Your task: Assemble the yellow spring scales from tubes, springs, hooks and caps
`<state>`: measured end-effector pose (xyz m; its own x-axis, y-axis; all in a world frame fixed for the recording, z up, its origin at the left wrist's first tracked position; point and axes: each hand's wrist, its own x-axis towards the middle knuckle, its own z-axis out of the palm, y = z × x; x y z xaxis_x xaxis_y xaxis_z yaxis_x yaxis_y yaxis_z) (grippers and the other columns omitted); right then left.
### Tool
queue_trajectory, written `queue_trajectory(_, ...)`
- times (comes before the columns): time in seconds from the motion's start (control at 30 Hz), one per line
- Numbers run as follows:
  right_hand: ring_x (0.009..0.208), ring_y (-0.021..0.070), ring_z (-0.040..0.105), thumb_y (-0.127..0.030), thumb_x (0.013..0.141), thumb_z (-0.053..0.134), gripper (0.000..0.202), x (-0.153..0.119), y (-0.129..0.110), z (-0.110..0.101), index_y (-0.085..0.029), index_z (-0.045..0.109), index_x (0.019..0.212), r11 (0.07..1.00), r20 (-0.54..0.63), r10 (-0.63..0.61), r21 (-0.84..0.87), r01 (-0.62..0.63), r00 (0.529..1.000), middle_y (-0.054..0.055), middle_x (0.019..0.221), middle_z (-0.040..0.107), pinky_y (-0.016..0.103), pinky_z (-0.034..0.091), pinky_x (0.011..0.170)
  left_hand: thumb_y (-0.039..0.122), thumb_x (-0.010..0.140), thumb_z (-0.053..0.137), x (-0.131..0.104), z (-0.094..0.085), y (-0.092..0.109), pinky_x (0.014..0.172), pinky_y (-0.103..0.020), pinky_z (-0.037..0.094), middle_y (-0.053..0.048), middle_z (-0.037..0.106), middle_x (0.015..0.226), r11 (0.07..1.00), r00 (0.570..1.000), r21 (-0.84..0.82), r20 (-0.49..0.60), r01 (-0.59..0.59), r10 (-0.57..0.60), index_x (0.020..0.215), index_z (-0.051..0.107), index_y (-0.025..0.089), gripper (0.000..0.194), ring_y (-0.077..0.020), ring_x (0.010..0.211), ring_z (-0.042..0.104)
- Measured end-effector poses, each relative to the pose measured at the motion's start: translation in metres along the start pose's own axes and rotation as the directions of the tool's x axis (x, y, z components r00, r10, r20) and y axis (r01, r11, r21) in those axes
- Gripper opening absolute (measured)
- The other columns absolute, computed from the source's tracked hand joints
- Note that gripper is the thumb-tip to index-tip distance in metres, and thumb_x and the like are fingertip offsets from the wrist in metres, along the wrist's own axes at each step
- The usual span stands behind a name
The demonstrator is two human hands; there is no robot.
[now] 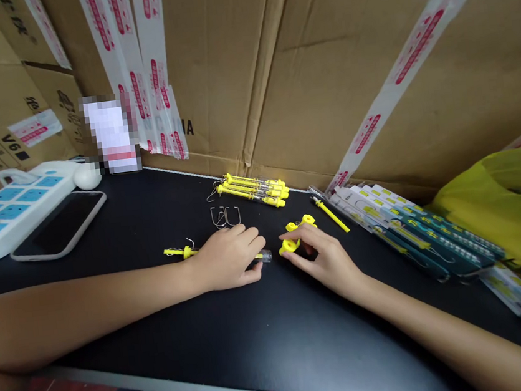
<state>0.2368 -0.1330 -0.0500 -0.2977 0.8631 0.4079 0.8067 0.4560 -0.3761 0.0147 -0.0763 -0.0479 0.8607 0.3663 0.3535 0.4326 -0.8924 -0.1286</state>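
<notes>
My left hand (230, 258) is closed around what looks like a tubular spring scale (265, 256), lying almost level. Its clear tube end sticks out by my thumb, and a yellow rod with a wire hook comes out on the other side; my palm hides the middle. Just to the right, my right hand (326, 254) pinches a round yellow cap (288, 246) between thumb and fingertips, apart from the tube. More yellow caps (308, 219) lie right behind those fingers, partly covered. Bent wire hooks (232, 215) rest beyond my left hand.
Several yellow spring scales (253, 189) are piled by the cardboard wall (208, 69). A single yellow rod (333, 213) lies right of the caps. Printed packages (405, 229) and a yellow bag (502, 212) occupy the right. A phone (61, 224) and power strip (20, 198) sit left.
</notes>
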Motion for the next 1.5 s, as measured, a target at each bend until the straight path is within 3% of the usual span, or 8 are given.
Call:
queue_trajectory(0.17, 0.09, 0.0226, 0.052, -0.03, 0.085, 0.058, 0.021, 0.021, 0.016, -0.016, -0.022, 0.062, 0.104, 0.982, -0.218, -0.032, -0.189, -0.01, 0.976, 0.007, 0.094, 0.056, 0.037, 0.042, 0.08, 0.031, 0.079, 0.046, 0.002, -0.002, -0.002, 0.062, -0.029, 0.04, -0.005, 0.053, 0.083, 1.0, 0.999, 0.011, 0.023, 0.026, -0.026, 0.082, 0.051, 0.016, 0.016, -0.0191, 0.076, 0.05)
queue_trajectory(0.33, 0.095, 0.0271, 0.048, -0.033, 0.083, 0.059, 0.022, 0.029, 0.035, -0.013, -0.026, 0.064, 0.104, 0.923, -0.199, 0.018, -0.374, -0.093, 0.98, 0.007, 0.102, 0.056, 0.041, 0.038, 0.08, 0.03, 0.078, 0.046, 0.002, -0.003, -0.002, 0.063, -0.031, 0.041, -0.004, 0.053, 0.083, 1.0, 0.999, 0.007, 0.031, 0.021, -0.021, 0.081, 0.051, 0.016, 0.015, -0.0196, 0.077, 0.05)
queue_trajectory(0.73, 0.079, 0.0208, 0.053, -0.033, 0.082, 0.057, 0.017, 0.031, 0.033, -0.02, -0.02, 0.059, 0.093, 0.965, -0.236, 0.031, -0.247, -0.09, 0.971, 0.005, 0.084, 0.058, 0.033, 0.041, 0.073, 0.03, 0.08, 0.045, 0.001, -0.001, -0.002, 0.062, -0.03, 0.038, -0.004, 0.053, 0.083, 1.0, 1.0, -0.007, 0.022, 0.018, -0.018, 0.08, 0.051, 0.017, 0.015, -0.0186, 0.076, 0.05)
queue_trajectory(0.97, 0.047, 0.0139, 0.048, -0.028, 0.074, 0.058, 0.012, 0.018, 0.034, -0.06, -0.022, 0.051, 0.081, 0.854, 0.11, 0.31, -0.469, -0.226, 0.944, -0.004, 0.055, 0.052, 0.024, 0.027, 0.046, 0.03, 0.086, 0.044, 0.001, 0.0, -0.002, 0.063, -0.028, 0.037, -0.003, 0.053, 0.081, 1.0, 1.0, -0.002, -0.009, -0.026, 0.026, 0.08, 0.051, 0.017, 0.016, -0.0176, 0.077, 0.05)
queue_trajectory(1.13, 0.05, 0.0158, 0.054, -0.032, 0.078, 0.054, 0.013, 0.011, 0.045, -0.057, -0.021, 0.05, 0.086, 0.854, 0.271, 0.325, -0.496, -0.158, 0.906, -0.001, 0.061, 0.059, 0.024, 0.028, 0.047, 0.032, 0.091, 0.042, -0.001, 0.001, -0.002, 0.063, -0.028, 0.036, -0.002, 0.054, 0.083, 0.996, 0.996, 0.019, -0.026, -0.088, 0.089, 0.083, 0.052, 0.018, 0.019, -0.0167, 0.076, 0.05)
queue_trajectory(1.3, 0.055, 0.0193, 0.058, -0.049, 0.08, 0.054, 0.031, 0.012, 0.043, -0.051, -0.02, 0.049, 0.093, 0.82, 0.277, 0.377, -0.544, -0.179, 0.884, 0.003, 0.066, 0.062, 0.024, 0.028, 0.046, 0.036, 0.09, 0.043, -0.001, 0.001, -0.003, 0.063, -0.028, 0.036, -0.002, 0.054, 0.082, 0.996, 0.996, 0.004, -0.012, -0.084, 0.084, 0.084, 0.053, 0.018, 0.021, -0.0172, 0.076, 0.05)
queue_trajectory(1.43, 0.05, 0.0206, 0.054, -0.062, 0.077, 0.053, 0.045, 0.014, 0.013, -0.056, -0.02, 0.049, 0.094, 0.755, 0.11, 0.373, -0.613, -0.232, 0.921, 0.003, 0.061, 0.059, 0.025, 0.024, 0.044, 0.034, 0.088, 0.044, 0.0, 0.003, -0.004, 0.065, -0.028, 0.037, -0.002, 0.054, 0.082, 0.998, 0.998, -0.021, -0.026, -0.064, 0.064, 0.082, 0.052, 0.018, 0.019, -0.017, 0.076, 0.05)
queue_trajectory(1.5, 0.047, 0.0177, 0.051, -0.058, 0.082, 0.049, 0.037, 0.013, -0.006, -0.057, -0.021, 0.05, 0.086, 0.804, 0.097, 0.337, -0.547, -0.233, 0.936, 0.001, 0.057, 0.056, 0.025, 0.025, 0.045, 0.032, 0.089, 0.043, 0.0, 0.002, -0.003, 0.064, -0.029, 0.037, -0.002, 0.054, 0.081, 0.996, 0.996, -0.001, -0.03, -0.089, 0.089, 0.083, 0.052, 0.018, 0.018, -0.0165, 0.074, 0.05)
